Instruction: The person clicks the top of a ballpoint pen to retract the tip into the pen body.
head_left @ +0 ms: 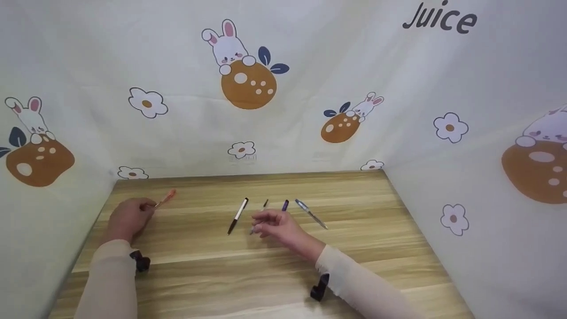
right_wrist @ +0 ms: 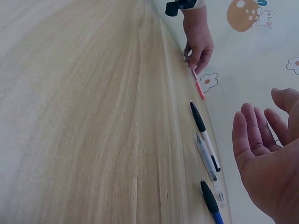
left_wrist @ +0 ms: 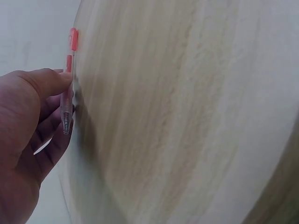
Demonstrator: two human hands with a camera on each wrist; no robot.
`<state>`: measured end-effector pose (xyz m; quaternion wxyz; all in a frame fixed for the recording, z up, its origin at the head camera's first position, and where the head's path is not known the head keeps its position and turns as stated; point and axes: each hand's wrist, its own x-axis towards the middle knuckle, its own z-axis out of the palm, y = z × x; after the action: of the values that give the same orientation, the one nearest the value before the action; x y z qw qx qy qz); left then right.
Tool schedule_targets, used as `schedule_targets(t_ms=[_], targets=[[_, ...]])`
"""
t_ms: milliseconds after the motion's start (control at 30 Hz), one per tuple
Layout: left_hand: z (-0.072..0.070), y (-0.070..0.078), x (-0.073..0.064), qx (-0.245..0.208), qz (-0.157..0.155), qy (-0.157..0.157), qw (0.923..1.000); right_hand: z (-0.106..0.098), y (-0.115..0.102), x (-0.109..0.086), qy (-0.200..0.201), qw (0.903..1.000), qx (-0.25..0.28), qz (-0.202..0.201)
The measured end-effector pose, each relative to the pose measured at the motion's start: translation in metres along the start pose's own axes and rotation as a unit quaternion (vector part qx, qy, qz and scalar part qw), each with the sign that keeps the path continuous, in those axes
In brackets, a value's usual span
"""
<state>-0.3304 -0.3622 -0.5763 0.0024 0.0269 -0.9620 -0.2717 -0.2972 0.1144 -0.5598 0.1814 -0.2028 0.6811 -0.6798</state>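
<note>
At the left of the table my left hand [head_left: 130, 217] pinches a clear pen with a red clip and end [left_wrist: 67, 93] between thumb and fingers. The right wrist view shows the same red pen [right_wrist: 198, 86] low over the tabletop. My right hand [head_left: 283, 230] hovers over the middle pens, its fingers loosely bent and nothing seen in them. Beside it lies a white-and-black pen [head_left: 238, 215]. A clear pen [right_wrist: 206, 156] and a blue pen with a black grip [right_wrist: 211, 199] are partly covered by this hand in the head view. Farther right lies a light-blue clear pen [head_left: 311, 213].
The wood-grain table [head_left: 199, 274] meets a hanging cloth [head_left: 186, 133] with rabbit and orange prints along its back and sides. A black camera mount [head_left: 141, 261] sits on the left wrist, another [head_left: 320, 288] on the right.
</note>
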Motion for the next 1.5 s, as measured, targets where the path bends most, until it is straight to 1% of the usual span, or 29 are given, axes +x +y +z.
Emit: schedule_targets(t_ms=[200, 333, 567, 667, 767, 833, 1000, 1100, 1200, 1333, 1500], targets=[[-0.001, 0.002, -0.001, 0.003, -0.007, 0.008, 0.9999, 0.001, -0.001, 0.0, 0.0, 1.0, 0.003, -0.002], [-0.001, 0.004, -0.003, 0.003, -0.003, 0.011, 0.9999, 0.002, -0.002, -0.001, 0.002, 1.0, 0.001, 0.001], [-0.001, 0.001, -0.005, -0.001, 0.004, 0.017, 0.9999, 0.004, -0.004, -0.002, 0.002, 0.9999, 0.008, 0.01], [-0.002, 0.001, -0.006, -0.002, 0.007, 0.021, 0.9998, 0.002, -0.005, -0.001, -0.003, 1.0, 0.006, 0.005], [-0.003, 0.005, -0.005, -0.009, 0.008, 0.027, 0.9996, 0.0, -0.005, 0.0, -0.005, 1.0, -0.001, -0.001], [-0.003, 0.01, -0.005, -0.011, 0.013, 0.033, 0.9993, -0.002, -0.005, 0.0, -0.002, 1.0, -0.004, 0.001], [0.001, 0.026, -0.004, -0.021, 0.02, 0.034, 0.999, -0.006, -0.004, 0.0, 0.011, 0.9998, -0.008, 0.013], [0.006, 0.038, -0.003, -0.031, 0.024, 0.032, 0.9987, -0.009, -0.003, -0.001, 0.016, 0.9997, -0.012, 0.013], [0.012, 0.049, -0.005, -0.046, 0.038, 0.034, 0.9977, -0.012, -0.001, -0.001, 0.018, 0.9997, -0.011, 0.013], [0.019, 0.062, -0.007, -0.065, 0.052, 0.03, 0.996, -0.015, 0.001, -0.002, 0.019, 0.9997, -0.008, 0.015], [0.028, 0.075, -0.009, -0.065, 0.059, 0.016, 0.996, -0.018, 0.001, -0.004, 0.025, 0.9995, -0.014, 0.012]])
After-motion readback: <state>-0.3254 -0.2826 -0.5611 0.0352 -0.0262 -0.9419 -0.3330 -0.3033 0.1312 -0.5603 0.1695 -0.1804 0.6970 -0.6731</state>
